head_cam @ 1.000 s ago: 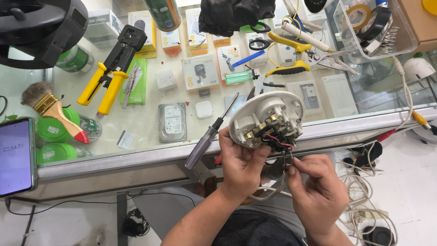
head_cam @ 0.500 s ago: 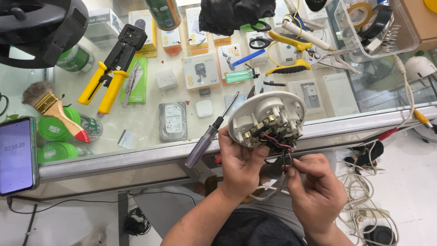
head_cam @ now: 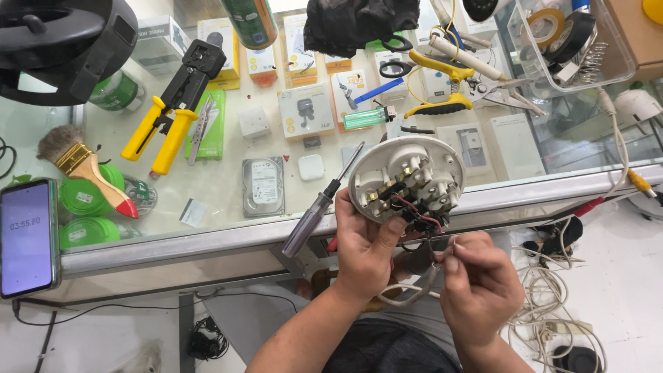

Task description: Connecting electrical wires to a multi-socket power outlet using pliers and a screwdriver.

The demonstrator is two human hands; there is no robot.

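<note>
My left hand [head_cam: 364, 247] grips a round white socket base [head_cam: 406, 176] turned open side up, showing brass terminals and red and black wires [head_cam: 416, 210]. A screwdriver [head_cam: 322, 202] with a clear grey handle lies across the same hand, its tip pointing up and to the right over the glass. My right hand [head_cam: 476, 282] sits just below the socket with fingertips pinched on the thin wire ends coming out of it. A grey cable [head_cam: 409, 295] loops down between both hands.
A glass counter [head_cam: 228, 200] holds a yellow-handled crimping tool [head_cam: 169, 114], yellow-handled pliers [head_cam: 442, 86], a paintbrush [head_cam: 83, 166], a hard drive [head_cam: 263, 185], small boxes and green tape rolls [head_cam: 86, 197]. A phone [head_cam: 26, 235] lies at the left edge. Tangled white cables [head_cam: 552, 304] lie on the floor at right.
My right hand has shifted slightly at the wire ends below the socket. The left hand, socket and screwdriver stay almost where they were.
</note>
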